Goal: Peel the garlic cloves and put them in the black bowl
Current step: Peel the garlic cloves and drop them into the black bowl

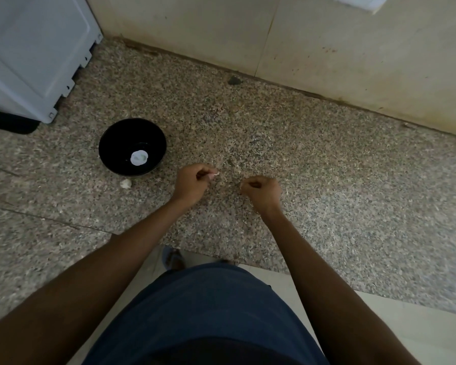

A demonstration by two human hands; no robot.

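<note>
The black bowl (111, 151) stands on the speckled granite counter (300, 159), left of my hands, with one pale peeled clove (139, 157) at its bottom. A whitish garlic piece (126, 183) lies on the counter just in front of the bowl. My left hand (192, 184) is curled over the counter and pinches a small pale bit of garlic (213, 175) at its fingertips. My right hand (261, 192) is curled into a fist a short way to the right; what it holds, if anything, is hidden.
A white appliance (32, 54) stands at the back left beside a black mat (11, 122). A tiled wall (327, 48) runs along the counter's back. A dark stain (234, 80) sits near the wall. The counter's front edge is by my body.
</note>
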